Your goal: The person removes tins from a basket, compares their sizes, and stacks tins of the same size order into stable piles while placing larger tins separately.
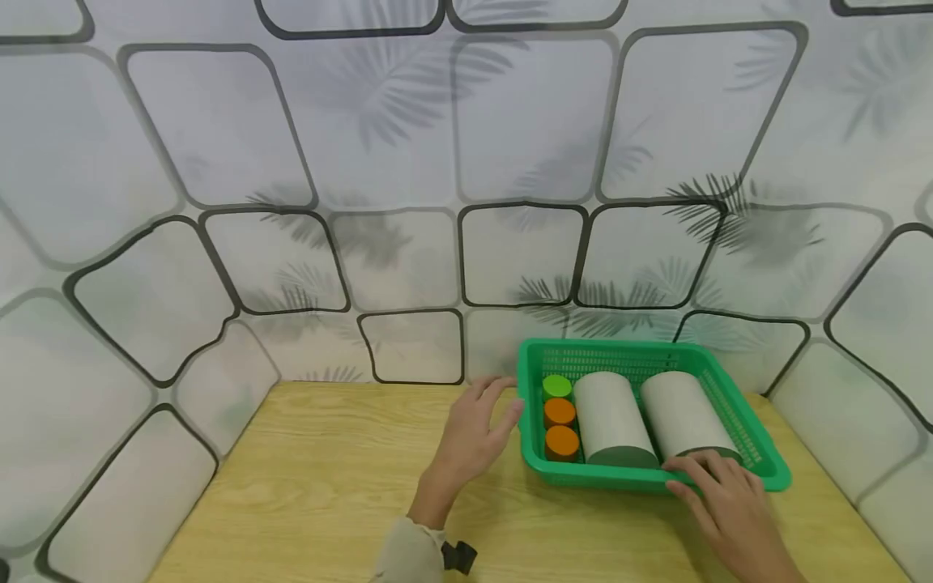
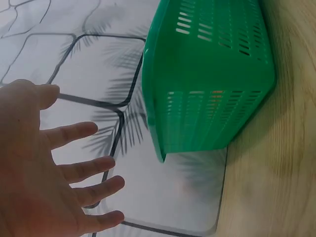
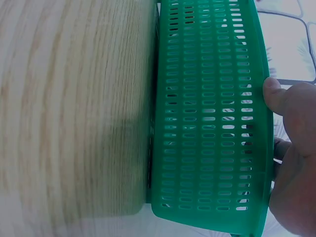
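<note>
A green basket (image 1: 605, 479) stands on the wooden table, holding two white cylinders (image 1: 612, 413) (image 1: 685, 413) side by side and, along its left side, one green-topped (image 1: 557, 387) and two orange-topped (image 1: 560, 412) (image 1: 562, 444) round items. My right hand (image 1: 729, 510) grips the front rim near the right corner; in the right wrist view its thumb lies outside the basket wall (image 3: 207, 148), the fingers over the rim. Beside the basket's left side is my left hand (image 1: 470, 433), its fingers spread and holding nothing; the left wrist view shows a gap between this hand (image 2: 44, 168) and the basket (image 2: 197, 74).
The wooden tabletop (image 1: 313, 470) extends to the left of the basket. A patterned covering (image 1: 408, 267) with dark outlines and leaf prints rises behind the table and on both sides. The basket's back edge is close to it.
</note>
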`<state>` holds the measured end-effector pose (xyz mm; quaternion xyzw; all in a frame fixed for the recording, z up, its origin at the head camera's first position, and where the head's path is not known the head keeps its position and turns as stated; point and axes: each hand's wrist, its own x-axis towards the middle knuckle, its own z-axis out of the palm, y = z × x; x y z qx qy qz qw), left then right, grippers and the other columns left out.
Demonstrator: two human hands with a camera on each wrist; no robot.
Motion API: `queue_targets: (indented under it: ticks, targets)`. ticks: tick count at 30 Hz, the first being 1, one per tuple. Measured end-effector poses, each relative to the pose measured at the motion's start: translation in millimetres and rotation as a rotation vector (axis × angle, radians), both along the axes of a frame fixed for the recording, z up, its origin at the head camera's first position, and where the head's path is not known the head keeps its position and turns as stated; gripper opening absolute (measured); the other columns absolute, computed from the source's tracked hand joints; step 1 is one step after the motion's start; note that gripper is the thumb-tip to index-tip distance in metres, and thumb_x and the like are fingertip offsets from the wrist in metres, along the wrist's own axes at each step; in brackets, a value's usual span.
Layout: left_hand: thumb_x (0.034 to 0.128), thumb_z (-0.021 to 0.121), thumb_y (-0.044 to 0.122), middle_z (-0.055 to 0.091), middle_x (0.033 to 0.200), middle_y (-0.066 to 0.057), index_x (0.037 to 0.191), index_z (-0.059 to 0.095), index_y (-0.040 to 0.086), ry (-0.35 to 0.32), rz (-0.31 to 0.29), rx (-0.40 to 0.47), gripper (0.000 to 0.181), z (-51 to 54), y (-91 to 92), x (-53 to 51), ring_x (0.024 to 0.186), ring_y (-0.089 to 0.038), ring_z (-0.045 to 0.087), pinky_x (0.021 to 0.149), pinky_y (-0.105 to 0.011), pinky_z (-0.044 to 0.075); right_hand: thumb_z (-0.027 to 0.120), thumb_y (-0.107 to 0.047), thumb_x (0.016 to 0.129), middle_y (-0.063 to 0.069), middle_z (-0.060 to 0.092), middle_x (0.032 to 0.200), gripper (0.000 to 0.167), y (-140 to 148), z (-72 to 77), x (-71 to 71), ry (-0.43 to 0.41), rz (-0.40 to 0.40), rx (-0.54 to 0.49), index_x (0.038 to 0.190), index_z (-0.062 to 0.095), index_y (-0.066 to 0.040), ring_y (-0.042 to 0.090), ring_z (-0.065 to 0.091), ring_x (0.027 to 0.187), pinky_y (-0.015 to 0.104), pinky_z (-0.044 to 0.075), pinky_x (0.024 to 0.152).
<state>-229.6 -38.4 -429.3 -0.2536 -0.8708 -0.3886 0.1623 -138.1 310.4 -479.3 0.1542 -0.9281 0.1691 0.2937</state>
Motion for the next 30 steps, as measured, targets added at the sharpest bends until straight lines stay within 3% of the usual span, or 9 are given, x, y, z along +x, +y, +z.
queue_targets:
  ticks: [7, 13, 19, 30]
  targets:
    - [0.1083, 0.048, 0.046, 0.056, 0.144, -0.012, 0.137, 0.064, 0.012, 0.029, -0.033, -0.047, 0.048, -0.9, 15.0, -3.9, 0.128, -0.032, 0.057, 0.105, -0.055, 0.047, 0.082, -0.014, 0.086, -0.007, 0.060, 0.103, 0.027, 0, 5.7, 0.2, 0.013, 0.030, -0.012, 0.108, 0.071, -0.025, 0.027, 0.059, 0.092, 0.060, 0.044, 0.074]
    - [0.1090, 0.045, 0.046, 0.056, 0.143, -0.012, 0.136, 0.065, 0.012, 0.013, -0.052, -0.090, 0.047, 3.1, 25.3, -4.6, 0.129, -0.032, 0.057, 0.106, -0.053, 0.046, 0.088, -0.010, 0.075, -0.007, 0.061, 0.100, 0.034, 3, 7.9, -1.5, 0.091, 0.074, -0.013, 0.103, 0.072, -0.021, 0.023, 0.060, 0.085, 0.049, 0.048, 0.064]
    - [0.1094, 0.042, 0.048, 0.057, 0.143, -0.010, 0.136, 0.066, 0.015, -0.014, -0.057, -0.148, 0.048, 3.2, 35.3, -5.4, 0.128, -0.031, 0.057, 0.107, -0.053, 0.045, 0.090, -0.010, 0.071, -0.007, 0.060, 0.099, 0.038, 5, 8.5, -2.8, 0.130, 0.097, 0.004, 0.103, 0.072, -0.020, 0.018, 0.058, 0.084, 0.044, 0.050, 0.065]
    - [0.1082, 0.049, 0.044, 0.060, 0.140, -0.009, 0.133, 0.067, 0.015, -0.009, -0.112, -0.230, 0.042, -4.5, 51.1, -15.0, 0.128, -0.029, 0.056, 0.108, -0.045, 0.046, 0.091, -0.010, 0.069, -0.005, 0.060, 0.099, 0.040, 6, 6.7, -2.5, 0.139, 0.084, 0.014, 0.103, 0.072, -0.020, 0.021, 0.058, 0.086, 0.047, 0.049, 0.065]
